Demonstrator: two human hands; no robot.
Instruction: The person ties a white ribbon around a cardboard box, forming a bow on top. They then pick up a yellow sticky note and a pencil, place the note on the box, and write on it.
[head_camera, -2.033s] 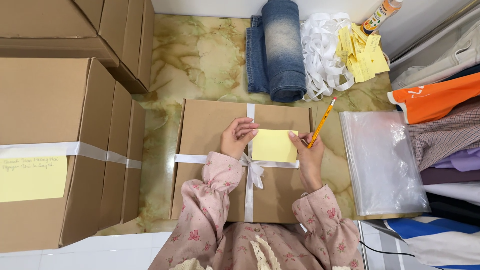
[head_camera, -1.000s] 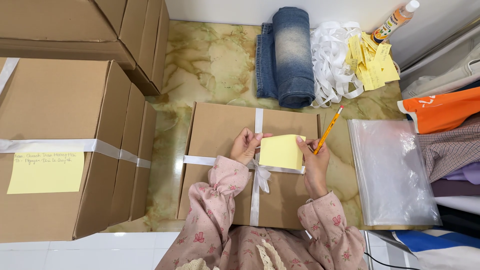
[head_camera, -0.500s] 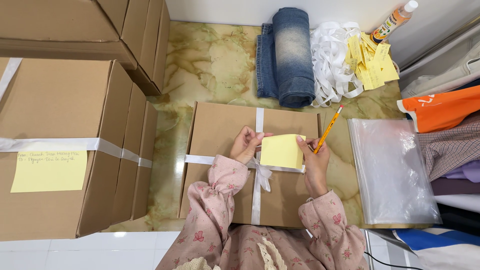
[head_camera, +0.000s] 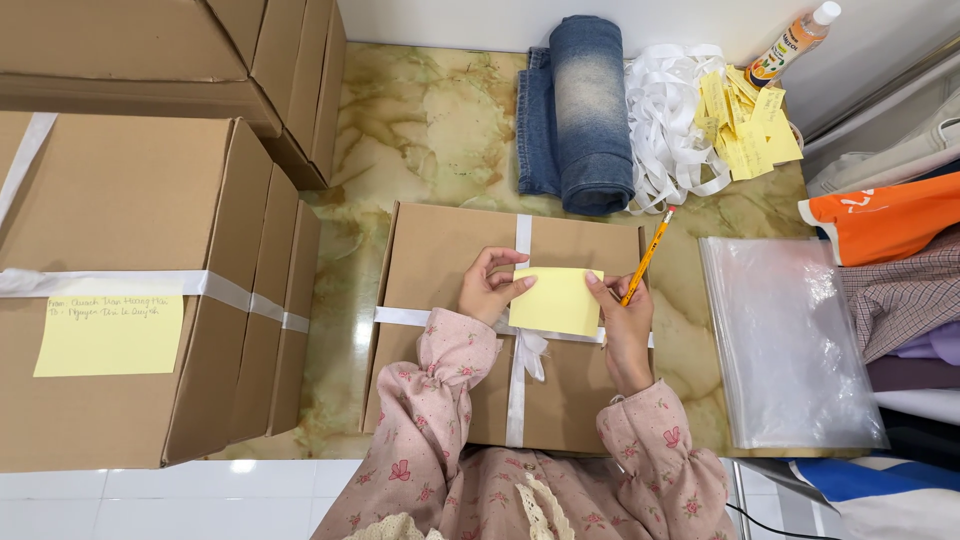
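Holding a blank yellow note (head_camera: 556, 301) flat on the ribbon-tied cardboard box (head_camera: 440, 250), mid-floor near the person's edge, the left hand (head_camera: 487, 287) pinches the note's left edge in narrow fingers. The right hand (head_camera: 623, 322) steadies the right edge, fingers closed on a yellow pencil (head_camera: 648, 257). Judged step: placing the label; pressing it square seems called for. Labelled stacked boxes (head_camera: 120, 300) crowd the left edge; folded jeans (head_camera: 580, 110) lie at the far edge and a plastic bag (head_camera: 790, 340) at the right.
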